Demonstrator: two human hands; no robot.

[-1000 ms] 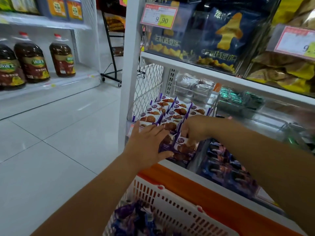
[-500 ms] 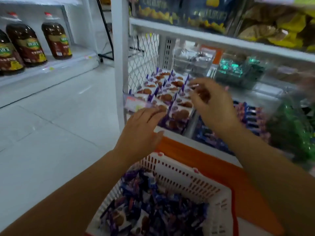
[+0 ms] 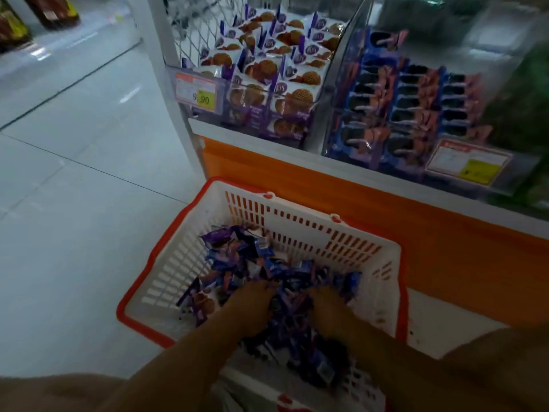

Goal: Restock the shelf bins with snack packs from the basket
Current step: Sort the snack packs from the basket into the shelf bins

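A white basket with a red rim [image 3: 300,226] stands on the floor in front of the shelf. It holds a loose pile of purple and blue snack packs [image 3: 234,254]. My left hand [image 3: 252,304] and my right hand [image 3: 329,310] are both down in that pile, side by side, with the fingertips buried among the packs. The image is blurred, so their grip is unclear. Above the basket, the left clear shelf bin [image 3: 269,69] is filled with purple-and-white waffle packs standing in rows.
A second bin [image 3: 401,102] to the right holds blue cookie packs. Price tags [image 3: 197,92] hang on the bin fronts. An orange base panel [image 3: 416,221] runs under the shelf. A white shelf post [image 3: 166,69] stands at the left. Brown bottles [image 3: 53,10] line a far shelf across the tiled floor.
Both hands have left the waffle bin and dropped into the basket's pile of packs. The view has tilted down toward the basket.
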